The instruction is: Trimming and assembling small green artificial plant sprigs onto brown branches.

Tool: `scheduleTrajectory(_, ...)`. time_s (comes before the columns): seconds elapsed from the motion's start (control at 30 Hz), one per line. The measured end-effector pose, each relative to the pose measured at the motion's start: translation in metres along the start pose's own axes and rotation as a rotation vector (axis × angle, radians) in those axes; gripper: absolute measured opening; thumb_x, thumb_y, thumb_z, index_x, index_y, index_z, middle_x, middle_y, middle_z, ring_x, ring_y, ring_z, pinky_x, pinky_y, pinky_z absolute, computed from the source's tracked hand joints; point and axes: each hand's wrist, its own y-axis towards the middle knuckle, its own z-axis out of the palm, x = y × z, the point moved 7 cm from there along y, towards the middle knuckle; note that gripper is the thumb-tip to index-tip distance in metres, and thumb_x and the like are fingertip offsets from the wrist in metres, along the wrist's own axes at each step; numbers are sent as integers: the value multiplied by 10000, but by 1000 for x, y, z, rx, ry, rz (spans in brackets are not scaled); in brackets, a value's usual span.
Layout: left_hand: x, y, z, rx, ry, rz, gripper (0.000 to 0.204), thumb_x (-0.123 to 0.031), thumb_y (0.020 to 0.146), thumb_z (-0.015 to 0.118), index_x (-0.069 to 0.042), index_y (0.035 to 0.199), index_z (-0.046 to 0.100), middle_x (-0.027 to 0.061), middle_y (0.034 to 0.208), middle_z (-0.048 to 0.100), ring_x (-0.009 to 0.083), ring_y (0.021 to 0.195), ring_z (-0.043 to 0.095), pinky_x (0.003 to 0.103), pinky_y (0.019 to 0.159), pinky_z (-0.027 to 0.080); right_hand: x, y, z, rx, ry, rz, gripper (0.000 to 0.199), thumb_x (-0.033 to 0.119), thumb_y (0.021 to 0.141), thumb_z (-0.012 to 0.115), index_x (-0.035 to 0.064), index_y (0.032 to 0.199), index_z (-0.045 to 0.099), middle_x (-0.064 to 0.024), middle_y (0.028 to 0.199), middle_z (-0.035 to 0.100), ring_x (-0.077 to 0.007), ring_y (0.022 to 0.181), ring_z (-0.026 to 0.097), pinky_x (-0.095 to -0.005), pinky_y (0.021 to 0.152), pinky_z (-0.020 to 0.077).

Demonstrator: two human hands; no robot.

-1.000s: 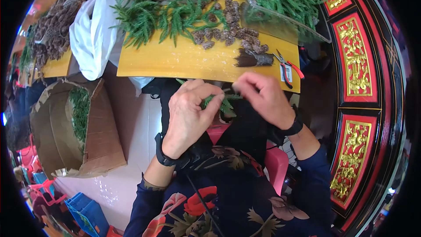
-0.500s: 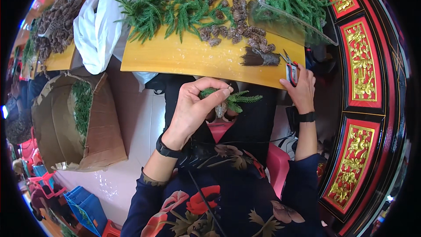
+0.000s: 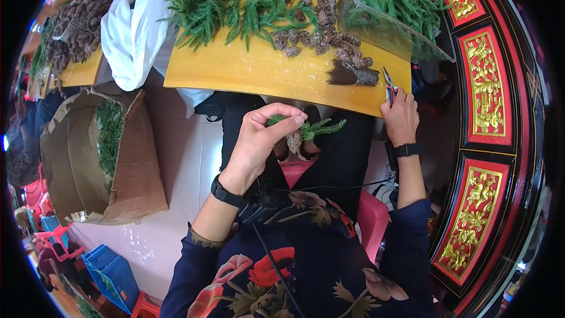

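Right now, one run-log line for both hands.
left hand: pinching green sprig, brown cone below | right hand: on pliers, yellow table's right edge | nearby: brown bundle, loose pine cones

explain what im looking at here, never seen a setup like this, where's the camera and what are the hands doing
There's no robot here, just a person's two bare hands. The view comes from a wide fisheye camera worn on the head, looking down, which is why straight edges look bent.

The left hand pinches a small green sprig above the lap, with a brown cone just below the fingers. The right hand is over the handles of some pliers at the table's edge; how firmly it grips is hard to tell.

On the yellow table lie loose green sprigs, pine cones, a bundle of thin dark sticks or wires and a clear box of greenery.
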Motion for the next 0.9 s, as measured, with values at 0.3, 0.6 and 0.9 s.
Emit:
scheduleTrajectory(0.3, 2, -4, 0, -13, 44, 56, 104, -29, 873, 682, -12, 970, 716, 47, 949, 708, 98, 895, 636, 243, 852, 479, 65, -57, -64, 154, 812, -173, 181, 121, 896, 619, 18, 1004, 518, -172, 795, 609, -377, 741, 612, -413, 666, 474)
scheduleTrajectory(0.6, -8, -5, 5, -118, 278, 225, 76, -29, 856, 704, 6, 920, 727, 8, 825, 647, 64, 781, 572, 226, 727, 449, 125, -87, -66, 392, 870, -407, 191, 112, 884, 621, 11, 1000, 508, -189, 796, 580, -399, 767, 590, -422, 679, 462)
scheduleTrajectory(0.9, -23, -13, 6, -257, 667, 512, 92, -67, 801, 727, -29, 886, 729, 54, 679, 571, 151, 642, 546, 291, 591, 426, 131, -84, -65, 440, 842, -400, 189, 144, 901, 603, 6, 977, 499, -201, 789, 577, -414, 777, 583, -442, 676, 446)
